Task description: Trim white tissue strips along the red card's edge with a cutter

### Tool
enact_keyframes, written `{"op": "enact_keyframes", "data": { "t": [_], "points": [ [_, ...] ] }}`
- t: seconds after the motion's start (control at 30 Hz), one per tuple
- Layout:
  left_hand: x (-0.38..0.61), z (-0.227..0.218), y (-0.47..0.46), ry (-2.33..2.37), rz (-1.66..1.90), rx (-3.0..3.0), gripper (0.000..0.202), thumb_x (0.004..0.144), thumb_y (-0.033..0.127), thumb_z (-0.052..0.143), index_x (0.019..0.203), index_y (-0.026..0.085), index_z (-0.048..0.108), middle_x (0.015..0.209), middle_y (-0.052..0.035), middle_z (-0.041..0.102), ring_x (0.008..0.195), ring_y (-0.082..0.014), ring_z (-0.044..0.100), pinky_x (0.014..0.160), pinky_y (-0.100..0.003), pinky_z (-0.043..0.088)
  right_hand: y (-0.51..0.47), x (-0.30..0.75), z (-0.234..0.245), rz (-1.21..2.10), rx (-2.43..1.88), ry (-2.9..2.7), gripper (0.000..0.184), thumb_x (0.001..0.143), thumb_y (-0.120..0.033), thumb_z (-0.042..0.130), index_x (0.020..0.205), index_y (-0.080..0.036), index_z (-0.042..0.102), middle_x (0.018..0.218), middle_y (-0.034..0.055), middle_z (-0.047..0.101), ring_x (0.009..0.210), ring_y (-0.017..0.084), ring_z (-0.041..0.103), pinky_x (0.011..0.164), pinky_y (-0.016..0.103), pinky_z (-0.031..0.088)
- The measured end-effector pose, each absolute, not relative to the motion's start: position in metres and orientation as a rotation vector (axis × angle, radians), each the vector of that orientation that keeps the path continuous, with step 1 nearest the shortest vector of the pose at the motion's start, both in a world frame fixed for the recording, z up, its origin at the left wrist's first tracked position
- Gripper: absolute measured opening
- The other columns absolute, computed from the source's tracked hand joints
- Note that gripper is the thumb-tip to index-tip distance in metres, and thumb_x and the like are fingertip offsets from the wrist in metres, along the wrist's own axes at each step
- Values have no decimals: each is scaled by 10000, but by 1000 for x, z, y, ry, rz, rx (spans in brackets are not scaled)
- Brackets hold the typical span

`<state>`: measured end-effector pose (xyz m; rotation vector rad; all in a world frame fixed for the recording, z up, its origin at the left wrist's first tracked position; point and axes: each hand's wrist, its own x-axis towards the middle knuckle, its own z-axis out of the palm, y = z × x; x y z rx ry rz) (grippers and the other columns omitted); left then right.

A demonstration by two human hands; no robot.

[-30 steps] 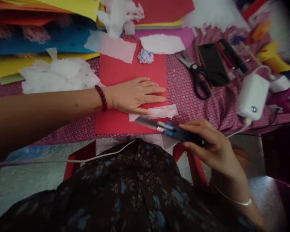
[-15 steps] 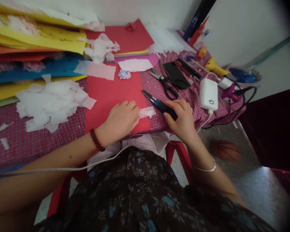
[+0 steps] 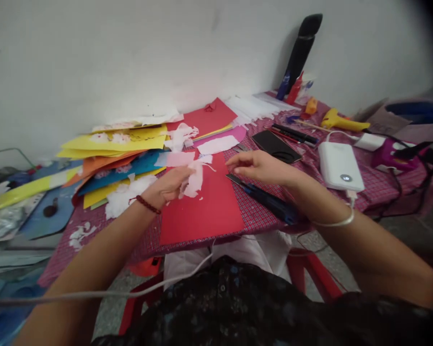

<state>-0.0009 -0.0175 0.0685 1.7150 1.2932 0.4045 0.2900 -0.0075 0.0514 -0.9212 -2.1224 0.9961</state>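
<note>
My left hand is closed on a torn piece of white tissue paper, held over the red paper sheet. My right hand hovers past the sheet's right edge, fingers loosely stretched and nothing visible in them. Below it on the checked cloth lies a blue and black utility knife, its blade out toward the sheet. A heap of torn white tissue rests left of my left hand. Scissors are mostly hidden behind my right hand.
Stacked coloured papers stand at the back left. To the right are a black phone, several pens, a white power bank with a cable, a yellow glue gun and a purple plug block. White strips lie behind.
My right hand has let go of the utility knife, which now lies on the cloth. My left hand has moved toward the back with tissue paper in it. The view has tilted up.
</note>
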Motion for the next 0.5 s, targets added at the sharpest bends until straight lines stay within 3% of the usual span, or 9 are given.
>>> {"op": "enact_keyframes", "data": {
  "t": [0.07,0.13,0.3,0.4,0.5],
  "points": [
    [-16,83,5,1374,435,1736,574,920,776,519,744,268,318,525,78,327,460,-89,325,460,-260,321,23,278,54,1094,-866,-2092,190,927,-314,676,1068,-244,783,935,26,805,846,194,706,812,367,607],
    [-28,103,30,1472,425,1761,555,891,710,569,730,271,270,536,87,300,460,-75,239,457,-264,256,45,267,50,1145,-822,-2049,171,895,-270,689,1038,-240,777,926,23,799,839,187,688,816,360,599],
    [-41,156,89,1761,315,1879,396,863,502,662,733,247,388,548,71,392,553,-92,339,541,-266,277,54,259,26,1142,-889,-1939,154,919,-221,643,1016,-205,761,823,16,738,750,167,635,744,331,546],
    [-36,170,122,1926,285,2080,331,874,506,672,786,222,529,602,61,477,657,-112,387,627,-287,315,47,266,20,1052,-979,-1992,168,912,-176,621,990,-186,770,778,13,709,710,162,610,718,333,502],
    [-33,168,150,1994,312,2261,315,869,512,679,804,231,553,666,46,510,762,-143,429,722,-320,355,46,272,22,920,-1025,-2034,217,909,-148,593,1005,-179,784,785,23,721,714,162,614,732,337,490]
  ]
}}
